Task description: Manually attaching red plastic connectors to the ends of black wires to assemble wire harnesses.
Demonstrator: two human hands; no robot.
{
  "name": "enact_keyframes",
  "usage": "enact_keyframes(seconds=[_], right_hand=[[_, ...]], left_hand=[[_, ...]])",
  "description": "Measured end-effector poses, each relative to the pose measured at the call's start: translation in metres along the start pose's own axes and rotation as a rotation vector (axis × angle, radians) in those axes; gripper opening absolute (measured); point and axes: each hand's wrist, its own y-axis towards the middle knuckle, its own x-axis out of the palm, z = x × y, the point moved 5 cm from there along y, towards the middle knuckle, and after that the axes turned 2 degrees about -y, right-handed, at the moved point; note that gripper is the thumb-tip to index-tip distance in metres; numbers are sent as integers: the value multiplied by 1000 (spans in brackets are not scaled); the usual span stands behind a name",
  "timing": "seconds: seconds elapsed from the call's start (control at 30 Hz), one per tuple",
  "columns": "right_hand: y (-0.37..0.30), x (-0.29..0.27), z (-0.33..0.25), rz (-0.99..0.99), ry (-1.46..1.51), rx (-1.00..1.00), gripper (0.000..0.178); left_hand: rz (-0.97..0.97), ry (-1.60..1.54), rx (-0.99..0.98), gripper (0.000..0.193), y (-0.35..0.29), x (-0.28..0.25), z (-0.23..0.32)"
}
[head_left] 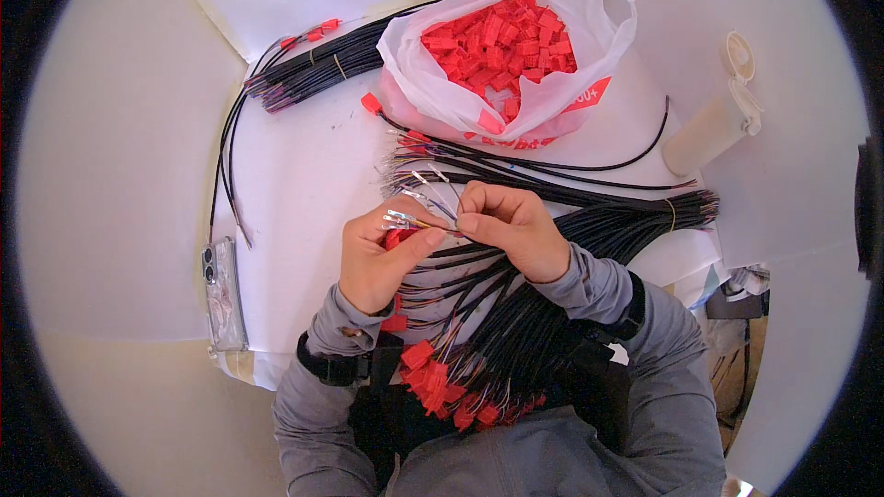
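My left hand (382, 253) is closed in a pinch on several thin wires (419, 223) that end in bare metal terminals. Part of a red plastic connector (396, 237) shows within that hand, mostly covered by the fingers. Close on its right, my right hand (512, 225) has thumb and forefinger pressed together on the same wires, where they fan out of a black cable. More terminal-tipped wires stick up between the hands. Beneath them spreads a thick bundle of black cables (608, 239). Red connectors (428, 377) sit on the cable ends hanging toward my lap.
A white plastic bag (405, 83) full of red connectors (497, 46) stands at the back of the white table (295, 184). Another tied cable bundle (322, 69) lies at the far left. A phone (224, 299) is at the left edge, a beige flip-lid bottle (704, 133) at the right.
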Motion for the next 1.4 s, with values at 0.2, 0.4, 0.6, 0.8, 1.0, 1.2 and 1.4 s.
enact_keyframes(seconds=[0.2, 0.4, 0.6, 0.8, 1.0, 1.2, 1.4], right_hand=[[-1, 2, -1, 15, -6, -13, 10], [-2, 3, 2, 10, -44, 47, 10], [-3, 5, -1, -16, -139, 15, 9], [-3, 9, 0, -52, -138, 51, 11], [-3, 13, -23, 28, -592, -304, 19], [-4, 5, -16, 57, -561, -307, 16], [1, -7, 2, 125, -133, 44, 11]], left_hand=[[-57, 140, 141, 16, -2, 2, 14], [-45, 212, 259, 19, 0, -1, 13], [18, 175, 160, 11, -1, -4, 7], [-9, 228, 218, 8, 1, -1, 9], [54, 182, 119, 8, 1, -5, 5], [92, 76, 103, 9, 0, -5, 2], [114, 162, 178, 7, -2, -5, 7]])
